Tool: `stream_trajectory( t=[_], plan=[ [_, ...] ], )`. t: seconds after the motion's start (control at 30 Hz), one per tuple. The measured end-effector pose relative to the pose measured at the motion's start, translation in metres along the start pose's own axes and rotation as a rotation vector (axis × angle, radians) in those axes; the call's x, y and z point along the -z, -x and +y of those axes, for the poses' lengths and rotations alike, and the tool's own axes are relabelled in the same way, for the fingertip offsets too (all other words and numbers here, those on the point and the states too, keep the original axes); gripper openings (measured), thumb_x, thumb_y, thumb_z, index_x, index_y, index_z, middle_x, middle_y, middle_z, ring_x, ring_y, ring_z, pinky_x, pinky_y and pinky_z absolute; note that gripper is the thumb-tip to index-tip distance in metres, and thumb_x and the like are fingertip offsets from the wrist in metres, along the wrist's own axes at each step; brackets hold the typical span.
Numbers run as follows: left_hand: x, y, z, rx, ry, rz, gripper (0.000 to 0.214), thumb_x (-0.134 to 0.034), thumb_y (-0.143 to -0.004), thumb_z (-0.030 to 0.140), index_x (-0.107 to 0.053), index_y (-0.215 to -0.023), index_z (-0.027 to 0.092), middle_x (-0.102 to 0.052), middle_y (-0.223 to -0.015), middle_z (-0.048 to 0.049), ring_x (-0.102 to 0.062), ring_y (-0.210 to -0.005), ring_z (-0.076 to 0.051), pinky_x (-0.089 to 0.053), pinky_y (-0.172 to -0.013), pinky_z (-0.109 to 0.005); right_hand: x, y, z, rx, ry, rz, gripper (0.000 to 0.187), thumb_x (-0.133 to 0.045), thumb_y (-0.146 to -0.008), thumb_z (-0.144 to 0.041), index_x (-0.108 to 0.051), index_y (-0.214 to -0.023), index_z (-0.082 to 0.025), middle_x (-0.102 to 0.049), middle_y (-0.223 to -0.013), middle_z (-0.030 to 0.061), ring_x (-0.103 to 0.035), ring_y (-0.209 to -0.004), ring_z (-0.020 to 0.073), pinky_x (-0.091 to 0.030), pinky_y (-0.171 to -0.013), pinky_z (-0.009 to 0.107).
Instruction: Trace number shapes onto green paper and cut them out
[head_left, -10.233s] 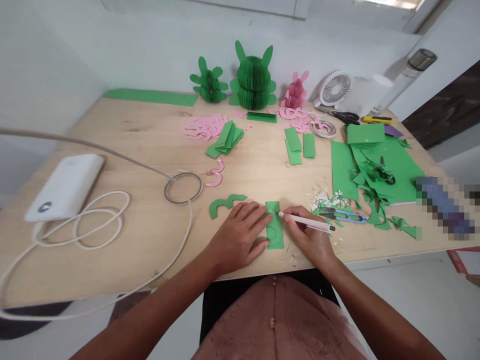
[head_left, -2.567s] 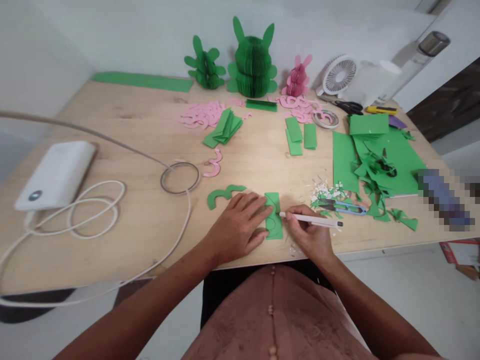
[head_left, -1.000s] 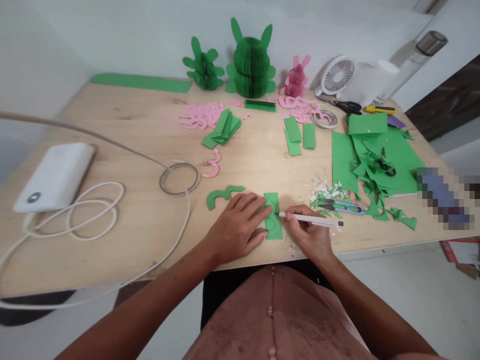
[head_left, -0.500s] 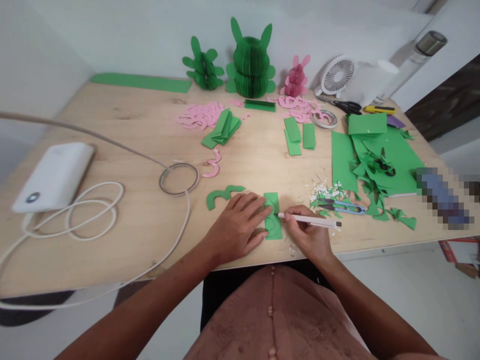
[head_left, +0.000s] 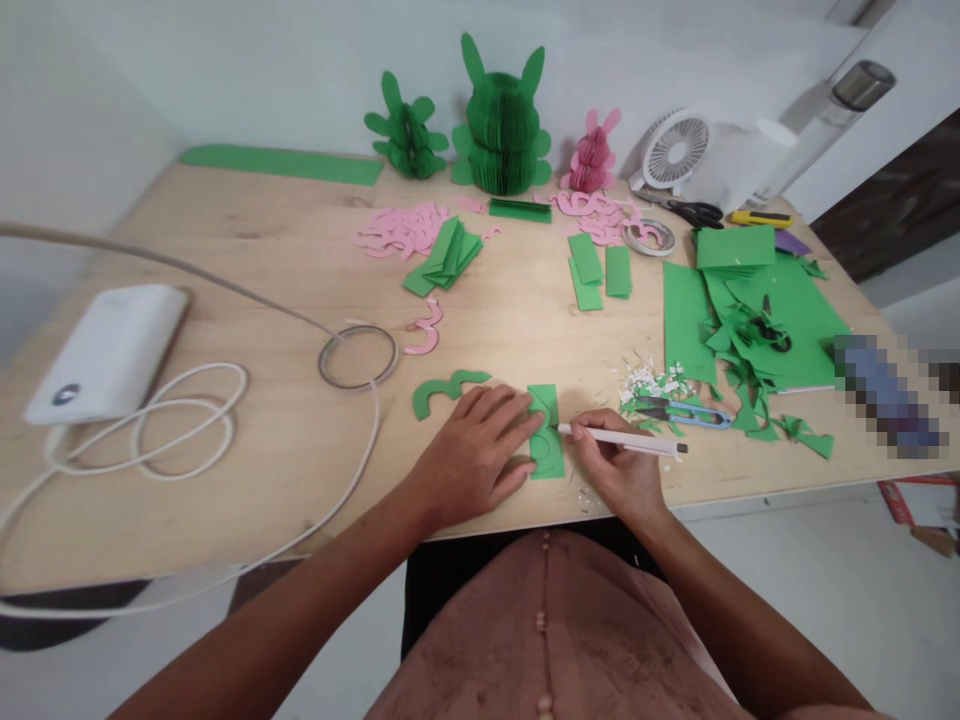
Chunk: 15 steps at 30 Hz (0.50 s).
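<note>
Under the spread fingertips of my left hand (head_left: 480, 455) lies a small green paper rectangle (head_left: 551, 462) with a curved outline drawn on it. My right hand (head_left: 619, 465) grips a white pen (head_left: 626, 438), its tip at the right edge of that paper. Just beyond my left hand rests a green curvy cutout (head_left: 442, 390), shaped like a rounded 3. A pink cutout (head_left: 427, 330) of similar shape lies farther off. To the right of my right hand are blue-handled thread snips (head_left: 694, 413) among white and green scraps (head_left: 652, 382).
Green paper strips (head_left: 450, 258) and pink cutouts (head_left: 401, 232) lie mid-table. Green sheets (head_left: 802, 290) with offcuts cover the right. Honeycomb paper figures (head_left: 504, 130) and a small fan (head_left: 679, 150) stand along the wall. At left are a white power bank (head_left: 112, 345) and a looped cable (head_left: 225, 440).
The pen has shifted very slightly, its back end a little farther right. My left hand and the paper stay in place.
</note>
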<state>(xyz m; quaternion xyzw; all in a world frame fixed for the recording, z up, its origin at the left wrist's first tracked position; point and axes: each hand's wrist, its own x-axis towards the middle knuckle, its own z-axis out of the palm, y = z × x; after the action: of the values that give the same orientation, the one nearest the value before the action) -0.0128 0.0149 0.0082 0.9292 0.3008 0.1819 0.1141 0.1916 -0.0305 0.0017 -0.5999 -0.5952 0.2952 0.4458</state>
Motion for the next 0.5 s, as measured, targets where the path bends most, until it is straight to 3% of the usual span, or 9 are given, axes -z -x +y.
stream_trajectory(
  t=[0.5],
  plan=[
    [0.0004,-0.0002,0.0002,0.002,0.003,-0.002,0.04,-0.051,-0.091,0.034,-0.059,-0.126,0.015,-0.058,-0.13,-0.0141,-0.046,-0.124,-0.033,-0.036,-0.105,-0.053,0.0009,-0.0012,-0.0059,-0.01,0.045,-0.03,0.011,-0.06,-0.086,-0.025,-0.067,-0.079,-0.02,-0.067,-0.068,0.0007,-0.06,-0.057,0.0131,-0.046,-0.053,0.024]
  ],
)
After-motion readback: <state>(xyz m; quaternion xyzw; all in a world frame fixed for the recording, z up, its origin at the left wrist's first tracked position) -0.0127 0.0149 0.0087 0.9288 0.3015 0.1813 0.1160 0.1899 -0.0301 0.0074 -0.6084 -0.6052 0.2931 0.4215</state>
